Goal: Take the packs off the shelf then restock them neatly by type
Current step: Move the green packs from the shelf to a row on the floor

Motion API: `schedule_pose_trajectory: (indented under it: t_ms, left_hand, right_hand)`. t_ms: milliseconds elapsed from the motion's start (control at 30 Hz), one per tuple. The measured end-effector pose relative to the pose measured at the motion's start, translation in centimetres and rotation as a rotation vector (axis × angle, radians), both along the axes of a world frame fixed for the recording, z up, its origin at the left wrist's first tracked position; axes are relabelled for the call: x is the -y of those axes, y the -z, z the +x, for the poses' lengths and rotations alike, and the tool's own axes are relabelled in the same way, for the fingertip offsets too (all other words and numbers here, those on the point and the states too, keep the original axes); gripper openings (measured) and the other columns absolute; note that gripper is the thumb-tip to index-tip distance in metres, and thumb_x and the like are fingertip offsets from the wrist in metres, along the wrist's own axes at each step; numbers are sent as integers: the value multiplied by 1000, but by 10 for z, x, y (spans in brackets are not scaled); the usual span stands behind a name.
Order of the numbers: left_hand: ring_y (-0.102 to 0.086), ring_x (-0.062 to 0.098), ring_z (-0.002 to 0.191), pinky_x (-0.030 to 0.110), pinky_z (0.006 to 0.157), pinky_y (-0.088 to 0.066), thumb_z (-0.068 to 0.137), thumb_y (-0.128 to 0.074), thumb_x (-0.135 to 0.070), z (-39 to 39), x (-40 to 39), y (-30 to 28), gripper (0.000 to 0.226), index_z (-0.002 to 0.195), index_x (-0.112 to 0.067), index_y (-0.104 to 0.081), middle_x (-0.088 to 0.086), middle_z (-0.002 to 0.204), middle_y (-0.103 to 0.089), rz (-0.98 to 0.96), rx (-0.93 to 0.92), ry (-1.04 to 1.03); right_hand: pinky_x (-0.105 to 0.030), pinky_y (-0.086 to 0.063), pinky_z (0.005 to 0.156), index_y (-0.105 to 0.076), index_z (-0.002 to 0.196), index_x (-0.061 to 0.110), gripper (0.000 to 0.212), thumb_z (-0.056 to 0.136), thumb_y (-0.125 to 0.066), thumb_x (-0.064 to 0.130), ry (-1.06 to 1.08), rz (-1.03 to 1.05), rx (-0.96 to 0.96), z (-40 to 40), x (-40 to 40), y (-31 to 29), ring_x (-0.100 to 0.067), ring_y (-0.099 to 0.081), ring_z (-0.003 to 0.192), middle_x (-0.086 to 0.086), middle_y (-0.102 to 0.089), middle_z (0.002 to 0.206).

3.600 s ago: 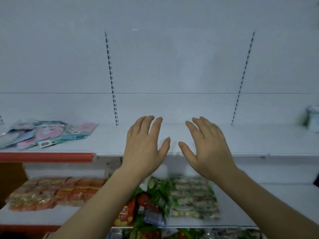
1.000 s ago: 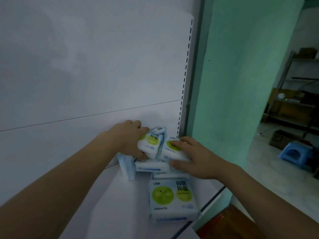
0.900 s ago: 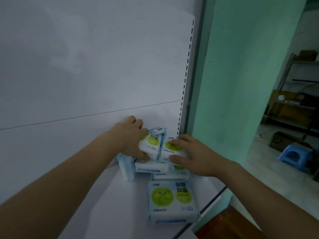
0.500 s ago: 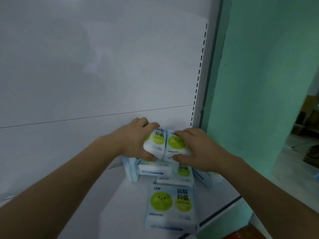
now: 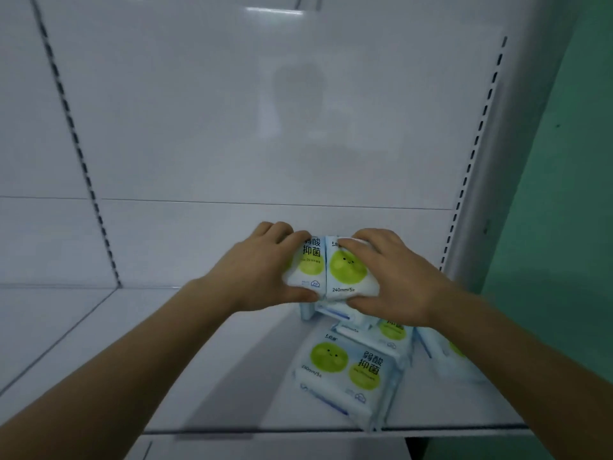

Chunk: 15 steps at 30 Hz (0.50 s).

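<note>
Left hand [image 5: 257, 270], right hand [image 5: 393, 277] each curled round a pack [image 5: 310, 268].

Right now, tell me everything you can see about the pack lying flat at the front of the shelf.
The front pack is a soft, glossy white-and-pale-blue plastic wrapper printed with two green circles, one bearing a smiley face, black Chinese characters and "240mm/5". It lies flat, face up and slightly askew, near the front edge of the white shelf. Its far end sits against the other packs behind it. Neither hand touches it.
</note>
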<state>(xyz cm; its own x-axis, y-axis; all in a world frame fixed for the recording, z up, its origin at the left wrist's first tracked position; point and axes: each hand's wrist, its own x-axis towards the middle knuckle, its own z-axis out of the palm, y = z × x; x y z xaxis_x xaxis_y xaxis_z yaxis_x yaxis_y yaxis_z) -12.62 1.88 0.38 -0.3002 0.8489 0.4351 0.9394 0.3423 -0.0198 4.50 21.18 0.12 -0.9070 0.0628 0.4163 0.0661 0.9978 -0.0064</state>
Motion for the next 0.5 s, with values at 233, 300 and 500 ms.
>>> schedule_pose_trajectory:
  t_ms: [233,300,500]
  left_hand:
    - [-33,16,124,33,102,-43,67,-70,-76,3,103,-5,104,150,-27,-29,-6,135,-40,41,2,-202]
    - [-32,18,125,35,104,-41,66,-77,-68,0,144,-2,108,152,-26,-27,-4,136,-38,44,6,-273]
    - [-26,22,131,46,94,-51,69,-76,-58,2,283,6,108,154,-25,-18,-2,143,-31,21,-28,-539]
  right_hand:
    - [-48,-48,101,-30,154,25,88,80,-69,52,-186,58,-54,-49,75,-4,-22,-19,144,-2,-30,153]
    - [-48,-52,94,-32,152,26,87,76,-60,58,-259,79,-57,-68,108,-6,-22,-22,141,-1,-33,148]
    - [-46,-57,79,-35,150,26,86,75,-72,47,-492,105,-89,-118,233,-7,-21,-25,138,0,-35,145]
